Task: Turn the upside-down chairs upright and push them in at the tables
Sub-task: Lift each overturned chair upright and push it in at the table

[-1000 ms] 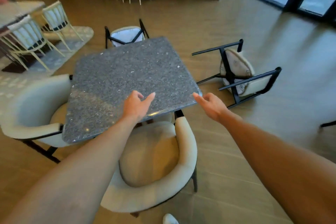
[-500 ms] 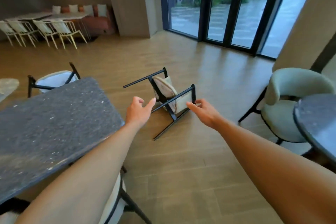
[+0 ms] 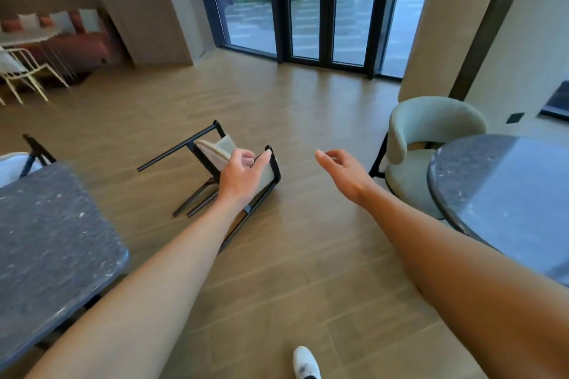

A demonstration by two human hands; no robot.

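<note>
An overturned chair [image 3: 215, 151] with black metal legs and a pale green seat lies on the wooden floor ahead, legs pointing left and toward me. My left hand [image 3: 243, 175] is stretched out in front of it with fingers apart, overlapping its frame in view; it holds nothing. My right hand [image 3: 341, 172] hovers open to the right of the chair, over bare floor. The dark speckled square table [image 3: 46, 243] is at my left. Behind that table, another chair [image 3: 18, 163] shows black legs sticking up.
A round dark table [image 3: 505, 194] stands at right with an upright pale green chair [image 3: 431, 132] tucked against it. Glass doors [image 3: 311, 3] and a column [image 3: 446, 21] are ahead. White wire chairs [image 3: 18, 71] and a sofa stand far left. My white shoe [image 3: 304, 363] is below.
My view has turned right, away from the square table, toward the overturned chair. I have come closer to it and both hands have reached out, the left one now in front of its frame.
</note>
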